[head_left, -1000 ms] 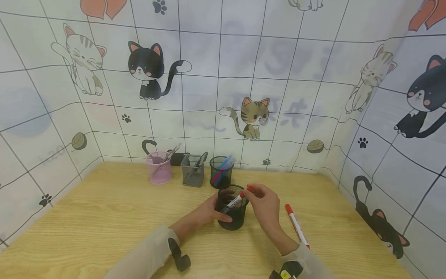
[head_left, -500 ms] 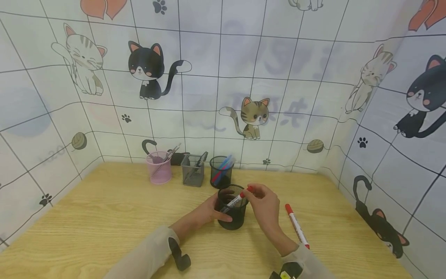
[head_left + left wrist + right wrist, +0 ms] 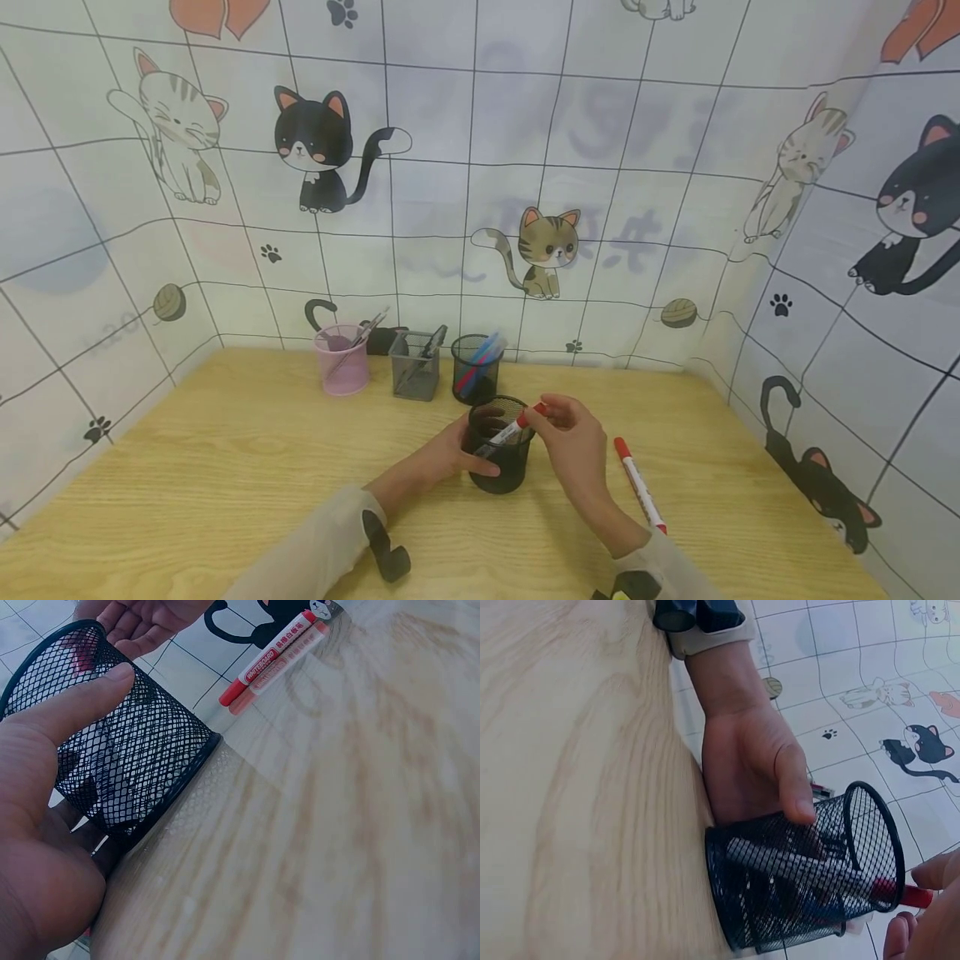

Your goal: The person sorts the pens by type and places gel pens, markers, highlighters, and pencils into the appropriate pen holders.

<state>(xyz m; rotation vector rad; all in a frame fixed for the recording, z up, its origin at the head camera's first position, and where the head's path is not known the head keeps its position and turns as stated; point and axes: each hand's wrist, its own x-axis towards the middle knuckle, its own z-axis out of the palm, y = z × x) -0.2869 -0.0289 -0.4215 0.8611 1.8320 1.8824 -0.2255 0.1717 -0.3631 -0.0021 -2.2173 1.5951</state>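
A black mesh pen cup (image 3: 504, 467) stands upright on the table. My left hand (image 3: 450, 454) grips it round its left side, with the thumb across the front, and a red-capped white marker (image 3: 508, 432) leans inside it. In the right wrist view the marker's red cap (image 3: 916, 897) sticks out past the rim. My right hand (image 3: 576, 450) is at the rim beside this cap, its fingers a little parted around it and seemingly loose. A second red-capped marker (image 3: 640, 486) lies on the table to the right of my right hand.
Behind the cup, near the wall, stand a pink pen cup (image 3: 345, 375), a grey square mesh holder (image 3: 415, 383) and another black mesh cup (image 3: 486, 390), all with pens. A cat-patterned cloth (image 3: 420, 267) covers the walls around the wooden table (image 3: 247, 467).
My right hand has shifted slightly to the right, and more of the marker's cap shows at its fingertips. The left hand and the cup hold still.
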